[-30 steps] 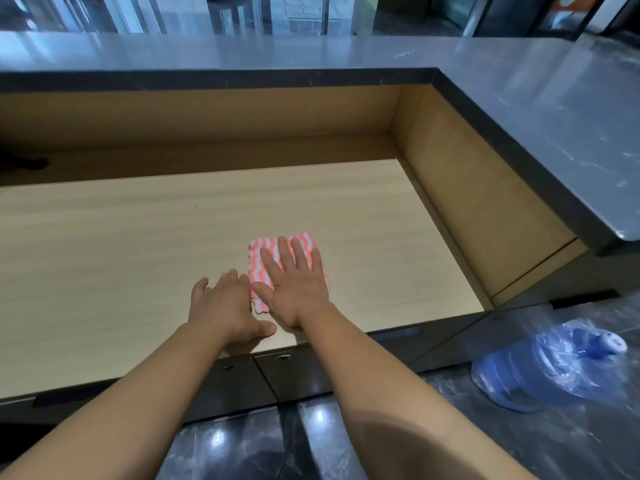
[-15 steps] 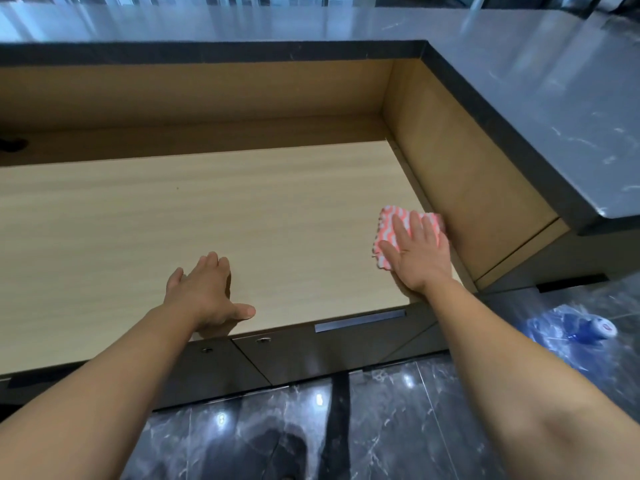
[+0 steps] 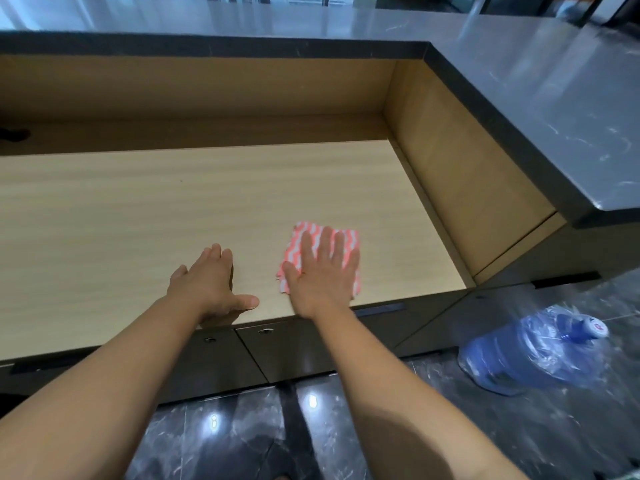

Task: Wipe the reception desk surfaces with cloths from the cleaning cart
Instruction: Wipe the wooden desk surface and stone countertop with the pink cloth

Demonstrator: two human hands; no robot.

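Note:
A folded pink-and-white striped cloth [image 3: 300,237] lies on the light wooden lower desk surface [image 3: 173,209], near its front edge and right of centre. My right hand [image 3: 322,275] presses flat on the cloth with straight, spread fingers and covers most of it. My left hand [image 3: 207,278] rests palm-down on the bare wood just left of the cloth, thumb out along the front edge, holding nothing.
A dark stone counter top [image 3: 519,98] wraps the back and right side above wooden walls [image 3: 460,188]. Dark drawers [image 3: 242,355] sit below the desk edge. A blue water jug [image 3: 533,355] lies on the glossy dark floor at the right.
My right hand slid the cloth from the middle out to the right wall, then back left toward my left hand. The left hand stayed on the desk edge.

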